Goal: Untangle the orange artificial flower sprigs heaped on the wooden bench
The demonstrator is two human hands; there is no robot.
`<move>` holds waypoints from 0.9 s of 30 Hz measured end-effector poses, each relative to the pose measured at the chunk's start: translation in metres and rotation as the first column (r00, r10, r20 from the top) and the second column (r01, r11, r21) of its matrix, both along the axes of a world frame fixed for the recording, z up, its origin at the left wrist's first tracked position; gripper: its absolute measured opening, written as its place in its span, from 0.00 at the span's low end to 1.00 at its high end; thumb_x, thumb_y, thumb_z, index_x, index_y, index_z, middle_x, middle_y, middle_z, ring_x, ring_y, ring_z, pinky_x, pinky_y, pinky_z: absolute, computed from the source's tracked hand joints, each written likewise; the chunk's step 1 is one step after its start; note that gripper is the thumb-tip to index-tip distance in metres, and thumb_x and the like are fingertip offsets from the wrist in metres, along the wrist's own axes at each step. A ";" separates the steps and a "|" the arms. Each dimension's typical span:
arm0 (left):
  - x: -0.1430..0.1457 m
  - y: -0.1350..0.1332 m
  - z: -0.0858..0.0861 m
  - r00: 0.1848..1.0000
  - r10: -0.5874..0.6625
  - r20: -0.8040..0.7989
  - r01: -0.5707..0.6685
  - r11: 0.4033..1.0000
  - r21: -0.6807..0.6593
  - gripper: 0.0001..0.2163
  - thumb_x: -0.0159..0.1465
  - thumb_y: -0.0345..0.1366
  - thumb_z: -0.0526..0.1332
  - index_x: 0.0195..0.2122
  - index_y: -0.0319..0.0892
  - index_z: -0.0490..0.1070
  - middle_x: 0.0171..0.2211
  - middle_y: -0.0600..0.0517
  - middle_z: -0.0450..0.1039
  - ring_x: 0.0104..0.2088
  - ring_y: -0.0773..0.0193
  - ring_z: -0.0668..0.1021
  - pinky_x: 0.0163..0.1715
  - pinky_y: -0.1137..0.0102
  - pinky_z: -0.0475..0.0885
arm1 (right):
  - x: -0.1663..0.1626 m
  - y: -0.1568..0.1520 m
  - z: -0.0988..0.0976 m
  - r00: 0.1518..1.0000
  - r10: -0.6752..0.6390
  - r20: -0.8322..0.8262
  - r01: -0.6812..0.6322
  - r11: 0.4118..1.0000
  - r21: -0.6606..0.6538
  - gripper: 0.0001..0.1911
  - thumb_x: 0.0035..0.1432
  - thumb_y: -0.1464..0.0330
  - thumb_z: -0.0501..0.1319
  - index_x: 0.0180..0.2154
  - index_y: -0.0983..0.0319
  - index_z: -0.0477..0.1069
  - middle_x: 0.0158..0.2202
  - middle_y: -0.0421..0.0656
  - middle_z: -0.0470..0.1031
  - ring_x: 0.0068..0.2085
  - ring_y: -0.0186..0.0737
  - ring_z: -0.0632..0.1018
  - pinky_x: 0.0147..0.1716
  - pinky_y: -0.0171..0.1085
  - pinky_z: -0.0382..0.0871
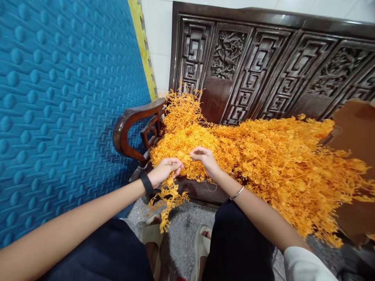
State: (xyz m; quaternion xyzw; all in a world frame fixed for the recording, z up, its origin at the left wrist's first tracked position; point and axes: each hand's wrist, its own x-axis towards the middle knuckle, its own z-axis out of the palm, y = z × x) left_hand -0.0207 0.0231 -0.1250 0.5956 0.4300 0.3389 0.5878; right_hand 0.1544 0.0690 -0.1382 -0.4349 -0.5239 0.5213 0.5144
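Pinched fingers of my left hand (166, 170) hold a small bunch of orange artificial flower sprigs (170, 195). The bunch hangs down below the hand, over the seat's front edge. My right hand (203, 158) is a little to the right and slightly higher, thumb and fingertips pressed together. What lies in that pinch, if anything, is too small to tell against the orange behind it. Both hands are in front of a big heap of the same orange sprigs (272, 152), which covers the wooden bench and spreads far to the right.
Behind the heap rises the bench's dark carved backrest (216, 93). Its curved armrest (120, 132) stands on the left, beside a blue textured foam mat (70, 97) with a yellow edge. Brown cardboard (354, 132) is at the right. Below are my knees and sandals (202, 244) on grey floor.
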 end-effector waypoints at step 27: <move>-0.012 0.019 -0.014 0.992 -0.055 -0.115 0.057 0.998 0.018 0.09 0.57 0.39 0.58 0.27 0.38 0.67 0.20 0.53 0.74 0.18 0.70 0.72 0.23 0.73 0.67 | 0.036 0.032 0.018 0.826 0.274 0.492 -0.401 0.900 0.173 0.16 0.57 0.58 0.56 0.39 0.61 0.73 0.41 0.46 0.76 0.42 0.39 0.76 0.45 0.42 0.67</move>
